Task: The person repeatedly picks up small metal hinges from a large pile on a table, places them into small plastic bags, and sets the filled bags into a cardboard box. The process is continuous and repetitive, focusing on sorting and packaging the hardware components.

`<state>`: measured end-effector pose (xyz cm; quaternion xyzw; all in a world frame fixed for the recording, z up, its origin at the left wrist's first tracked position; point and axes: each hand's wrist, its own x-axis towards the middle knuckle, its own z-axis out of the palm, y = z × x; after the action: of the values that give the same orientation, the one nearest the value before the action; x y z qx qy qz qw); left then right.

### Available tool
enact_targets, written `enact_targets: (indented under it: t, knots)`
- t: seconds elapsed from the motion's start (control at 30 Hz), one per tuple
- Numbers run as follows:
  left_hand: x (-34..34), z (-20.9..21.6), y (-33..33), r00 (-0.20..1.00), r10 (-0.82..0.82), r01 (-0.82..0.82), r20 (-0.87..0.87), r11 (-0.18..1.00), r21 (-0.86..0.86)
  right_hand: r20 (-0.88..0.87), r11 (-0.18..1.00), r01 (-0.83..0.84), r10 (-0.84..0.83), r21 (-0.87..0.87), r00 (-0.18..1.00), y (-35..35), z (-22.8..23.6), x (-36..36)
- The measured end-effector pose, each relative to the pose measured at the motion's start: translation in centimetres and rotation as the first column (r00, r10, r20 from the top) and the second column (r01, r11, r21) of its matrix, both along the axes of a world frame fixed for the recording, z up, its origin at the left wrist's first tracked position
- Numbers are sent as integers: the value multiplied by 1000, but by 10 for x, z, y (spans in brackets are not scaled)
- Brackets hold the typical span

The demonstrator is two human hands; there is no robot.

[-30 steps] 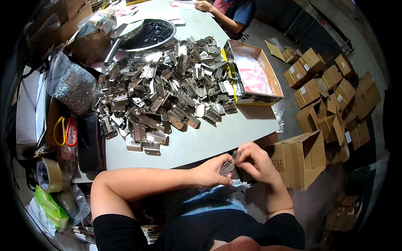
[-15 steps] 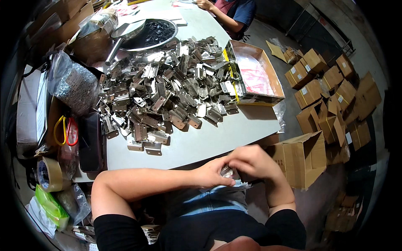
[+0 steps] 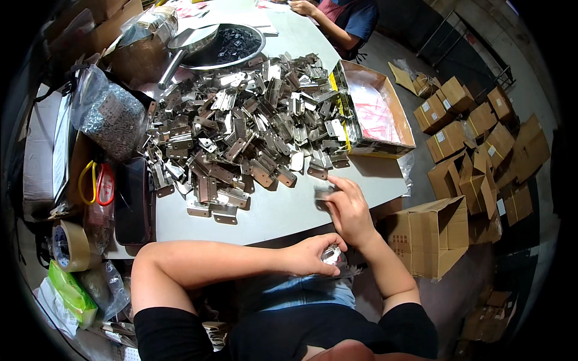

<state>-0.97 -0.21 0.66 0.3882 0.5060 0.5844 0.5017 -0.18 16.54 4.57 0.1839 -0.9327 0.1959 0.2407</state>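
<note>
My left hand point(image 3: 313, 255) is in front of my lap, below the table's near edge, its fingers curled round shiny metal pieces point(image 3: 330, 254). How many pieces there are, and their full shape, stay hidden in the palm. Over the table's near right part, my right hand point(image 3: 351, 215) pinches a small metal bracket point(image 3: 323, 194), smeared by motion. Just beyond these fingers lies the front of a wide heap of metal brackets point(image 3: 241, 129), bent plates with holes in them.
A steel bowl point(image 3: 256, 55) of dark small parts, with a metal scoop point(image 3: 171, 71), stands behind the heap. An open box point(image 3: 402, 144) of clear and pink plastic bags sits to the right. Cartons point(image 3: 421, 237) fill the right-hand floor. Another person point(image 3: 343, 30) sits at the far side.
My right hand has moved away from my left, forward over the table, with a metal bracket in its fingers. My left hand remains before my lap. The view has shifted slightly.
</note>
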Motion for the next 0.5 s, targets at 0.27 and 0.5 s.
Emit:
enact_targets:
  t: [0.27,0.5]
  knots:
    - [2,1,-3,998,-14,14,-65,1000,-5,87,988,-23,37,-152,996,15,-2,14]
    - [-1,1,-3,997,-17,16,-79,1000,-14,45,992,-93,97,-84,994,1,11,-31]
